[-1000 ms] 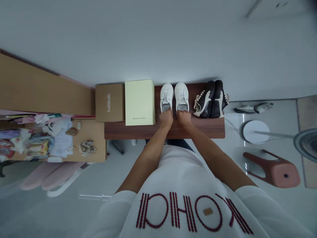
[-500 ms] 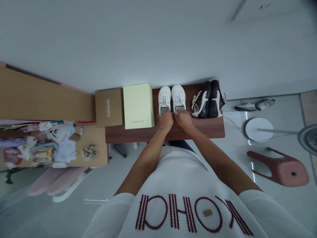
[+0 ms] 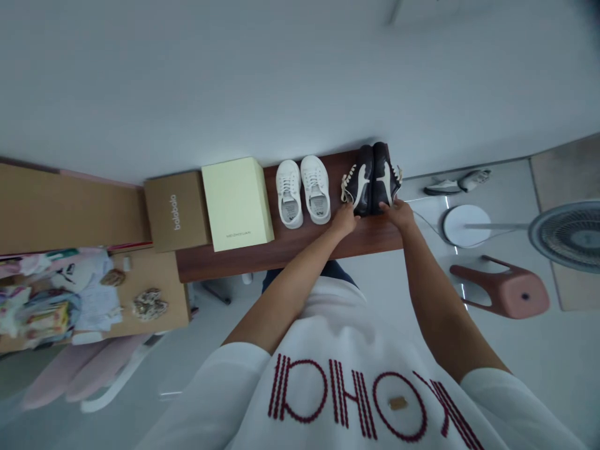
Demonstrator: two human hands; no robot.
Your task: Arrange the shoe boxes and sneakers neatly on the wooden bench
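Observation:
Two dark sneakers with cream stripes and laces lie on their sides, sole to sole, at the right end of a brown wooden bench (image 3: 229, 264). My left hand (image 3: 345, 220) grips the heel end of the left dark sneaker (image 3: 362, 181), its fingertips partly hidden by the shoe. On the other side, my right hand (image 3: 398, 214) has its thumb and fingers on the heel end of the right dark sneaker (image 3: 383, 181). To the left, a white sneaker (image 3: 289, 187) and a second white sneaker (image 3: 315, 187) stand side by side, toes toward the wall.
Left of the white sneakers sit a pale yellow box (image 3: 237, 206) and a brown box (image 3: 175, 212). A cardboard-coloured table (image 3: 171, 275) holds clothes and scrunchies. On the floor at right are a pink stool (image 3: 522, 295), a fan (image 3: 567, 237) and more shoes (image 3: 457, 184).
Both my hands have left the white sneakers and moved right onto the dark sneakers. The white pair stays in place on the bench. My view has shifted right.

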